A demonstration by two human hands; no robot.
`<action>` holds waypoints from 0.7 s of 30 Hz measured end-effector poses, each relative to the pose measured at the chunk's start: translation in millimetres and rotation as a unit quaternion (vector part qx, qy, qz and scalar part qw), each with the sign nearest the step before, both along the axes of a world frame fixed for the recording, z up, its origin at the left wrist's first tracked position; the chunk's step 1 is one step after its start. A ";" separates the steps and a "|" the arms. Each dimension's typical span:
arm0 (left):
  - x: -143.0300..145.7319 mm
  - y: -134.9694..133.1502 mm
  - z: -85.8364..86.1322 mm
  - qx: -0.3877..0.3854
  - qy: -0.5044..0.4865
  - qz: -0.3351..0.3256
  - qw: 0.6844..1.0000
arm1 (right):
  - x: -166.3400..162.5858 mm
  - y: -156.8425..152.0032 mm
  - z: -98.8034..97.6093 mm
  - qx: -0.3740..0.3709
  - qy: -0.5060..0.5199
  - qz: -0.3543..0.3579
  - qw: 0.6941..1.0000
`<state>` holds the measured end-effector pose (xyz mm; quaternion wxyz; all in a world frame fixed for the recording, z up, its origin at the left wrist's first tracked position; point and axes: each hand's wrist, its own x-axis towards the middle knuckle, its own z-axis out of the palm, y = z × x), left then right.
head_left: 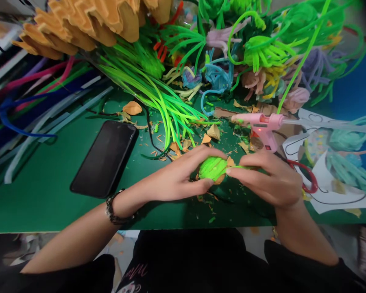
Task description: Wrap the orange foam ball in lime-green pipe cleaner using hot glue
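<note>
Between thumb and fingers, my left hand grips a small rounded piece covered in bright green pipe cleaner. Bits of brown egg-carton card show at its edge. My right hand pinches the loose end of the green pipe cleaner just right of that piece. Beyond my right hand lies a pink hot glue gun with a small light lit and a clear glue stick in its back. The fingertips of my right hand are partly hidden.
A black phone lies left of my left forearm. Loose green pipe cleaners fan across the table behind my hands, among carton scraps. An egg carton leans at the back left. Red-handled scissors rest on white paper at right.
</note>
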<state>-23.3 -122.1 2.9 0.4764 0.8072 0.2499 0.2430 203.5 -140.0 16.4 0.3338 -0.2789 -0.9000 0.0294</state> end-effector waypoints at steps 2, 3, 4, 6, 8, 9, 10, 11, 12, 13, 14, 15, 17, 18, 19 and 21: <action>-0.2 0.8 -0.8 -0.004 0.000 0.000 1.000 | -1.4 -1.5 -0.3 -0.005 -0.010 -0.008 1.000; -0.3 1.0 -1.2 -0.008 -0.001 -0.001 1.000 | -2.4 -2.4 -0.5 -0.007 -0.012 -0.015 1.000; -0.4 1.2 -1.8 -0.012 -0.001 -0.001 1.000 | -3.5 -3.2 -0.6 -0.009 -0.012 -0.023 1.000; -0.4 1.3 -3.2 -0.023 -0.001 0.001 1.000 | -5.7 -3.8 -0.7 -0.010 -0.009 -0.036 0.999; 0.0 0.9 -4.4 -0.043 -0.006 0.006 0.999 | -6.9 -2.8 -0.8 -0.001 -0.005 -0.033 0.999; 0.5 0.4 -5.0 -0.057 -0.013 0.006 0.998 | -6.9 -1.9 -0.9 0.002 -0.001 -0.028 1.000; 1.1 -0.1 -5.5 -0.074 -0.025 0.003 0.997 | -6.7 -0.8 -1.1 0.002 0.007 -0.022 1.000; 1.8 -0.8 -6.0 -0.092 -0.039 -0.001 0.995 | -6.4 0.1 -1.3 -0.002 0.018 -0.020 1.000; 2.6 -1.5 -6.5 -0.108 -0.054 -0.003 0.993 | -6.1 0.9 -1.5 -0.008 0.028 -0.021 0.999; 3.3 -2.2 -7.1 -0.120 -0.065 -0.004 0.991 | -5.9 1.4 -1.7 -0.013 0.038 -0.026 0.999; 3.8 -2.9 -7.7 -0.127 -0.073 -0.001 0.989 | -6.0 1.6 -2.0 -0.015 0.045 -0.032 0.998; 4.3 -3.5 -8.4 -0.128 -0.075 0.005 0.989 | -6.3 1.6 -2.2 -0.014 0.045 -0.039 0.998; 4.8 -4.5 -9.6 -0.121 -0.073 0.017 0.990 | -7.2 0.9 -2.6 -0.003 0.038 -0.050 0.998; 4.9 -4.8 -10.0 -0.117 -0.071 0.021 0.990 | -7.7 0.4 -2.8 0.003 0.034 -0.053 0.998; 5.0 -5.1 -10.4 -0.114 -0.071 0.024 0.991 | -8.1 -0.1 -2.9 0.007 0.032 -0.055 0.998; 5.1 -5.4 -10.7 -0.105 -0.069 0.029 0.992 | -8.7 -0.9 -2.8 0.011 0.029 -0.060 0.998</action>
